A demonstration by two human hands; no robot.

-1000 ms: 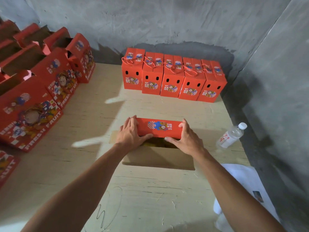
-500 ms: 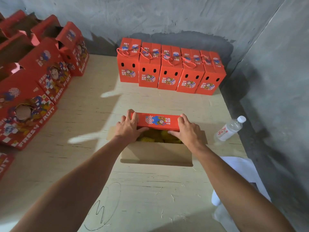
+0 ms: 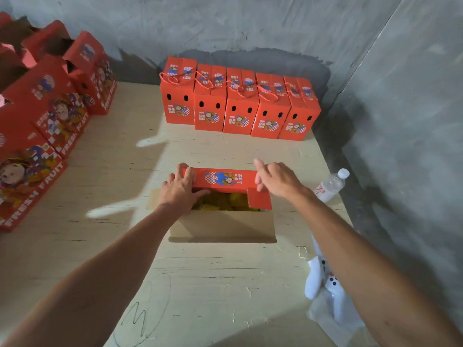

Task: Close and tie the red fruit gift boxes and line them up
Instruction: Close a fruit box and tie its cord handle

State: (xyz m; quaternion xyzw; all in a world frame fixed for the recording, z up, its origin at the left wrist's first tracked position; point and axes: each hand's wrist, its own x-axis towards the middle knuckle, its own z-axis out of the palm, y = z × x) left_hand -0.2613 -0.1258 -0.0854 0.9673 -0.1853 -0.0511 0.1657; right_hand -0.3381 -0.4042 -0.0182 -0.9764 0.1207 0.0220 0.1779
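Five closed, tied boxes [image 3: 239, 101] stand side by side at the 12 o'clock edge of the desk [image 3: 200, 284], cords looped on their tops. The open box [image 3: 223, 211] sits at the centre, yellow fruit [image 3: 225, 200] showing inside. The left hand [image 3: 179, 189] holds the far red flap [image 3: 224, 178] at its 9 o'clock end, fingers over its edge, thumb beneath. The right hand [image 3: 275, 180], which gripped the flap's other end half a second ago, has let go; its fingers are loose and spread, holding nothing, just beside the flap at 3 o'clock. A small red side flap [image 3: 259, 199] now stands up there. My guess is it needs tucking in before the lid shuts. More unclosed boxes [image 3: 50, 108] wait at 10 o'clock; a water bottle [image 3: 330, 184] lies at 3 o'clock
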